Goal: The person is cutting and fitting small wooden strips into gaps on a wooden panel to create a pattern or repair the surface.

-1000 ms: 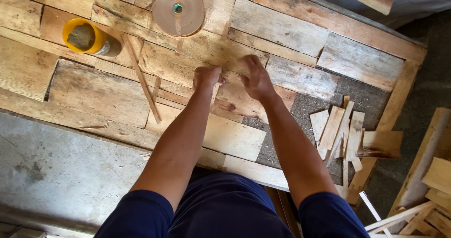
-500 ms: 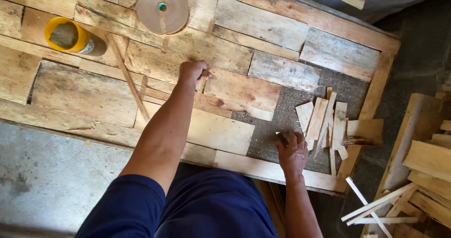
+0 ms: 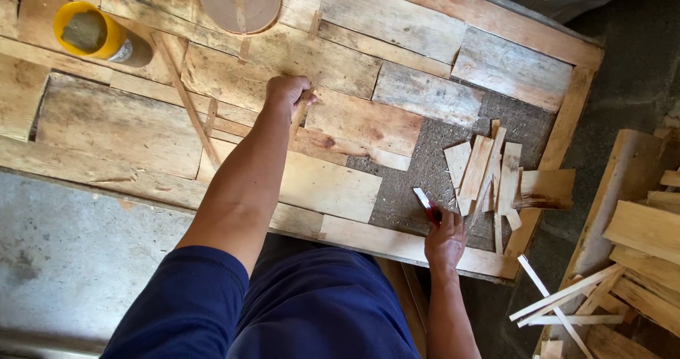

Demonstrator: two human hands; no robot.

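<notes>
Since a moment ago, the right hand (image 3: 445, 240) has closed its fingers round a small red-handled cutter with a pale blade (image 3: 427, 204), which it now lifts just off the gritty grey board (image 3: 425, 168) at the near edge of the frame. Before, that hand lay open on the board. Just beyond the blade sits a loose heap of short pale wood offcuts (image 3: 489, 171), some leaning on one another.

Further in, the left hand (image 3: 287, 93) stays where it was, curled into a fist and pressing on a thin wood strip (image 3: 299, 115) that lies across the patchwork of weathered flat wood pieces (image 3: 340, 125) filling the wooden frame (image 3: 567, 118).

At the far left stands a yellow round tin (image 3: 88, 33), open at the top, holding a dull grey-brown paste. Beside it, further right, lies a flat tan roll of tape (image 3: 239, 1).
</notes>
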